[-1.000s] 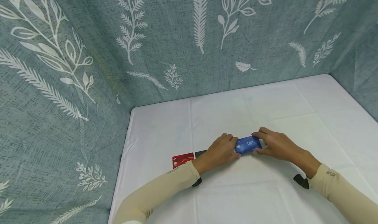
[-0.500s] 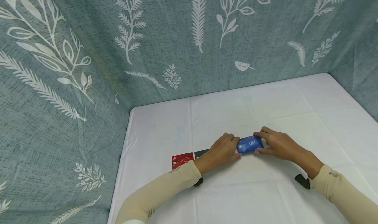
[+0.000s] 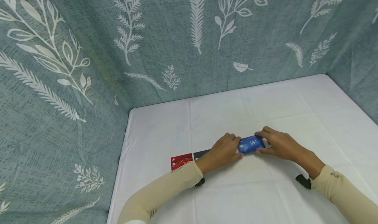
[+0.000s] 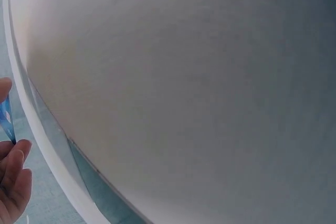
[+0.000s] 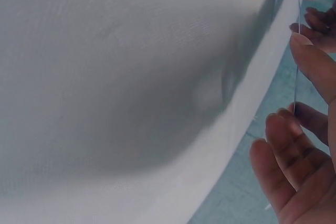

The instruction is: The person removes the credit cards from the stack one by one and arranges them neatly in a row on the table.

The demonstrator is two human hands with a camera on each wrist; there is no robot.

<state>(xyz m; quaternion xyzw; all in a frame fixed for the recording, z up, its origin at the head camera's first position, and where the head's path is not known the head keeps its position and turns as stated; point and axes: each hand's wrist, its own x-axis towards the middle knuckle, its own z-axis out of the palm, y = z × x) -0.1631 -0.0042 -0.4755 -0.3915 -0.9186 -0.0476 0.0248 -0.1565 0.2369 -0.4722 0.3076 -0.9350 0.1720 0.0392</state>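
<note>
A blue card (image 3: 249,146) with a chip and "VIP" printed on it is held between both hands, at the middle right of the head view. My left hand (image 3: 221,152) pinches its left end. The right hand (image 3: 277,144) grips the right end between thumb and fingers. In the left wrist view, only a blue sliver of the card (image 4: 7,116) shows between the left fingers. From the right wrist, the card (image 5: 296,82) appears edge-on as a thin line. A small pale patch under the right hand is too small to identify.
A red card (image 3: 180,161) lies on the white-covered table (image 3: 224,197), beside a dark card (image 3: 200,154) partly hidden by the left hand and wrist. Black straps (image 3: 303,182) hang beneath the wrists. A leaf-patterned curtain (image 3: 159,37) encloses the back and sides.
Both hands and the blue card have shifted slightly to the right. The grip at each end looks the same. The red and dark cards stay in place on the table.
</note>
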